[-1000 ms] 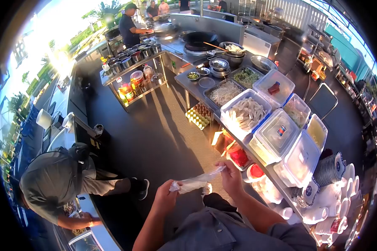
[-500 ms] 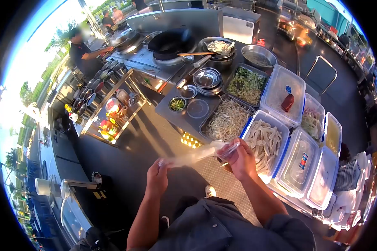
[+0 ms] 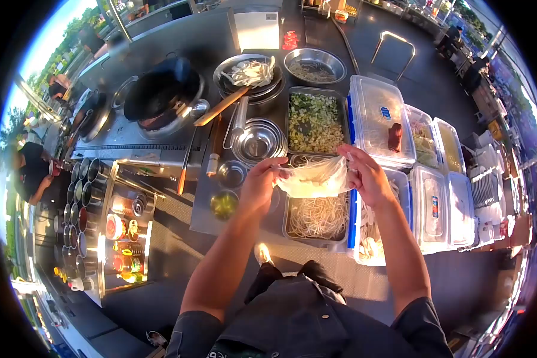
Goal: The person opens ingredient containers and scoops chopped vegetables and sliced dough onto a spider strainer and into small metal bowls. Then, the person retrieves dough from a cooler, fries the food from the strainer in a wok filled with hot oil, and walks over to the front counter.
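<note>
Above the sprouts, the bag stretches between left hand and right hand, each pinching one end

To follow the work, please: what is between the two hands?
In the head view, thin plastic hangs between left hand and right hand, above the sprouts.

Left hand and right hand reach forward, fingers apparently pinched.
</note>
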Tool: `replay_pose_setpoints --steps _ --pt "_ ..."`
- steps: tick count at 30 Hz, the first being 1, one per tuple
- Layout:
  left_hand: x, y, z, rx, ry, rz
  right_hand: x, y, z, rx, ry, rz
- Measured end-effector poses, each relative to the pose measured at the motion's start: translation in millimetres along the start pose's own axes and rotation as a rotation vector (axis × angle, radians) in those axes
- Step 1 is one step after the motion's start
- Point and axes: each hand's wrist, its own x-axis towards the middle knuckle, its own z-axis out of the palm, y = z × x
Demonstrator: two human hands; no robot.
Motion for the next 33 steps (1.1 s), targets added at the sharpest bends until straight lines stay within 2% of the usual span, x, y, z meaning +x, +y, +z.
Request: replay_pose_setpoints --steps 2,3,5,6,9,11,13,15,16,17,19,20,22,25,27,28,30,31,33 --pt "16.2 -1.3 -6.8 0.272 -0.036 0.022 -6.4 0.9 4.1 -0.061 0.017 -0.024" --pt "17.6 -6.1 -15.0 0.272 -0.058 -0.002 -6.5 7.9 4.1 -0.055 0.049 -0.020" --pt "11.0 -19.7 -27.8 0.767 -0.047 0.046 -7.3 31.3 2.0 -0.094 0.089 0.089" --pt "10.0 -25.0 -28.9 0.766 -0.063 0.023 -5.5 47.3 0.6 -0.053 0.122 0.127" --pt "5.7 -26.0 -15.4 1.108 0.004 0.523 -4.2 71.4 2.0 0.047 0.155 0.115" --pt "16.7 -22.9 2.8 0.954 -0.241 0.470 -0.2 77.1 1.0 0.088 0.141 0.102" --pt "32.3 -13.8 33.2 0.966 -0.335 0.608 3.6 66.6 9.8 0.126 0.184 0.013" --pt "71.7 -47.3 29.7 0.919 -0.458 0.383 5.3 61.3 10.9 0.151 0.209 0.007" --pt "83.6 -58.6 35.1 1.125 -0.494 0.404 6.3 58.8 11.5 0.166 0.205 -0.013" --pt "103.0 -90.2 23.7 1.287 -0.526 0.244 9.9 58.9 11.1 0.179 0.197 -0.034" --pt "141.6 -133.5 18.0 1.743 -0.770 0.030 13.5 61.5 8.9 0.142 0.166 -0.040" --pt "147.7 -151.4 11.6 1.746 -0.769 0.029 15.0 64.3 7.3 0.154 0.161 -0.039" --pt "149.9 -174.6 1.7 1.685 -0.480 0.126 16.1 66.9 8.0 0.164 0.164 -0.017" --pt "152.9 -173.9 11.4 1.798 -0.547 0.026 20.6 75.0 1.9 0.169 0.177 0.006" --pt "161.2 -191.7 -8.4 1.721 -0.550 -0.024 23.3 74.2 -2.1 0.170 0.189 0.002" --pt "165.4 -198.7 -18.5 1.455 -0.562 0.022 24.9 73.2 -6.5 0.155 0.186 -0.017" --pt "169.8 -183.5 -16.9 1.421 -0.567 0.207 27.7 67.7 -9.5 0.128 0.212 -0.041" --pt "165.0 -144.9 9.6 1.383 -0.609 0.042 27.6 60.9 -11.5 0.146 0.216 -0.039" --pt "164.0 -133.4 17.5 0.275 -0.057 -0.758 34.4 61.2 -15.3 0.127 0.213 -0.050"
